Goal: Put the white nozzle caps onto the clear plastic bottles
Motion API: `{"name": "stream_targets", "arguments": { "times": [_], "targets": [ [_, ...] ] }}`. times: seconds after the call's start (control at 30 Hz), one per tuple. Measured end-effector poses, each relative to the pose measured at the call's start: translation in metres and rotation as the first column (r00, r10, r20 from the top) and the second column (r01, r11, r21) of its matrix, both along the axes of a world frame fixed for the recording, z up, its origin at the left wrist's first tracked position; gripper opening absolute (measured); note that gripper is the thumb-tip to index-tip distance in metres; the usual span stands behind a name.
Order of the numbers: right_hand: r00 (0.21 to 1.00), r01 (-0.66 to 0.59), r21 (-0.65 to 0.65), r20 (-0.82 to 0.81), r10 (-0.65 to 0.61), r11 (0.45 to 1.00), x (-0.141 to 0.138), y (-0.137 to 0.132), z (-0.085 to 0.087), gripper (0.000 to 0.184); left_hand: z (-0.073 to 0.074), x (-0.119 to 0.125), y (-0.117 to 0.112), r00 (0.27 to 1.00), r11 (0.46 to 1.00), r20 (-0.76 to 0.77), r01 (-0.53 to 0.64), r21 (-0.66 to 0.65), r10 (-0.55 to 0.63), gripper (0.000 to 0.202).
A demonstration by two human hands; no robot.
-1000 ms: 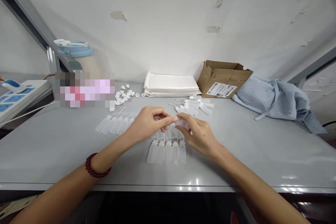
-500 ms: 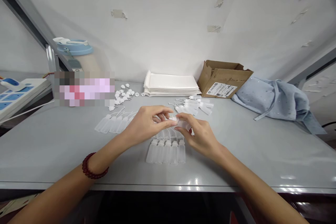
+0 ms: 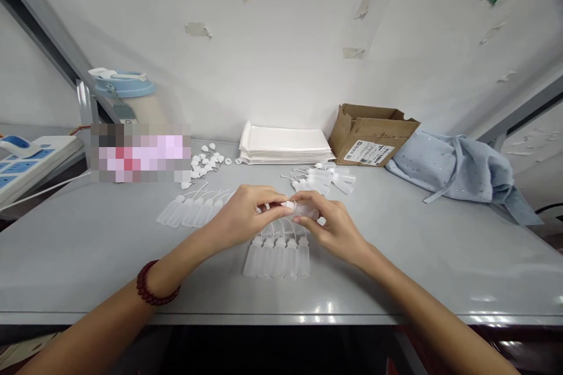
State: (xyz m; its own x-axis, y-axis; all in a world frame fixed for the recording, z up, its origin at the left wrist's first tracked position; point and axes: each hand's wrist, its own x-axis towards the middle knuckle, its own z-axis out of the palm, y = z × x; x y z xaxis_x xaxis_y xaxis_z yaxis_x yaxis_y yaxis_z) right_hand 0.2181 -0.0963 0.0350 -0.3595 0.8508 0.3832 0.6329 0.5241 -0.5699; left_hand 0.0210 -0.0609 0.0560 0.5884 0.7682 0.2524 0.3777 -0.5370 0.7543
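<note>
Between my hands a small translucent squeeze bottle (image 3: 304, 210) lies on its side in the air. My right hand (image 3: 332, 222) is closed around its body. The thumb and fingers of my left hand (image 3: 248, 211) pinch the white cap (image 3: 288, 204) at the bottle's left end. Just below, a row of similar bottles (image 3: 278, 259) with thin tubes lies on the table. More bottles (image 3: 193, 211) lie in a row left of my left hand, partly covered by it. Beyond my right hand is a loose pile of bottles (image 3: 319, 177).
White caps (image 3: 204, 161) are scattered at the back left. A stack of white trays (image 3: 285, 145) stands by the wall, beside an open cardboard box (image 3: 373, 135) and a blue cloth (image 3: 453, 167). At far left are a power strip (image 3: 30, 158) and a blue-lidded tumbler (image 3: 127, 88).
My left fingers have closed in on the white cap, against the end of the bottle. My right hand keeps its hold on the body. The view has shifted slightly.
</note>
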Motion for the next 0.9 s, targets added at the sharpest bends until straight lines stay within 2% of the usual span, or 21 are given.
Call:
{"name": "stream_targets", "arguments": {
  "times": [0.07, 0.13, 0.27, 0.33, 0.5, 0.57, 0.63, 0.7, 0.77, 0.83, 0.9],
  "targets": [
    [1.0, -0.01, 0.056, 0.007, 0.009, 0.998, -0.001, -0.001, 0.0, 0.02, 0.002, -0.001, 0.0, 1.0, 0.993, 0.015, -0.02, -0.119, 0.022, 0.026],
    [0.999, -0.019, 0.182, 0.049, 0.01, 0.983, -0.003, -0.002, -0.002, 0.02, 0.004, -0.002, 0.0, 0.999, 0.981, 0.021, -0.034, -0.19, 0.038, 0.031],
    [0.988, -0.008, 0.459, 0.141, -0.063, 0.889, -0.006, -0.002, -0.006, 0.019, 0.008, -0.001, -0.001, 0.998, 0.974, 0.01, -0.066, -0.215, 0.07, 0.035],
    [0.983, 0.01, 0.532, 0.151, -0.106, 0.847, -0.006, -0.002, -0.006, 0.02, 0.009, 0.0, -0.002, 0.998, 0.971, 0.003, -0.061, -0.233, 0.063, 0.039],
    [0.986, 0.016, 0.556, 0.131, -0.106, 0.831, -0.005, -0.002, -0.003, 0.021, 0.009, 0.003, -0.005, 0.998, 0.954, 0.06, 0.013, -0.299, 0.005, 0.038],
    [0.989, 0.005, 0.534, 0.122, -0.083, 0.845, -0.005, -0.002, -0.003, 0.021, 0.007, 0.004, -0.006, 0.997, 0.948, 0.078, 0.014, -0.318, 0.012, 0.036],
    [0.992, -0.007, 0.47, 0.115, -0.054, 0.883, -0.004, -0.001, -0.004, 0.021, 0.004, 0.004, -0.008, 0.997, 0.953, 0.075, 0.004, -0.302, 0.019, 0.035],
    [0.997, -0.025, 0.369, 0.077, -0.004, 0.929, -0.003, -0.002, -0.005, 0.024, 0.001, 0.003, -0.008, 0.999, 0.982, 0.041, 0.0, -0.19, 0.008, 0.032],
    [0.999, -0.036, 0.242, 0.003, 0.036, 0.97, -0.001, -0.002, -0.005, 0.03, -0.003, 0.001, -0.008, 1.0, 0.999, 0.012, 0.013, 0.037, -0.013, 0.028],
    [0.996, -0.042, 0.094, -0.072, 0.049, 0.995, -0.001, -0.003, -0.003, 0.034, -0.007, 0.0, -0.007, 0.999, 0.96, 0.022, 0.032, 0.278, -0.04, 0.021],
    [0.99, -0.046, -0.054, -0.139, 0.038, 0.997, -0.001, -0.003, 0.0, 0.034, -0.011, 0.0, -0.006, 0.997, 0.9, 0.052, 0.036, 0.434, -0.065, 0.016]
  ]
}}
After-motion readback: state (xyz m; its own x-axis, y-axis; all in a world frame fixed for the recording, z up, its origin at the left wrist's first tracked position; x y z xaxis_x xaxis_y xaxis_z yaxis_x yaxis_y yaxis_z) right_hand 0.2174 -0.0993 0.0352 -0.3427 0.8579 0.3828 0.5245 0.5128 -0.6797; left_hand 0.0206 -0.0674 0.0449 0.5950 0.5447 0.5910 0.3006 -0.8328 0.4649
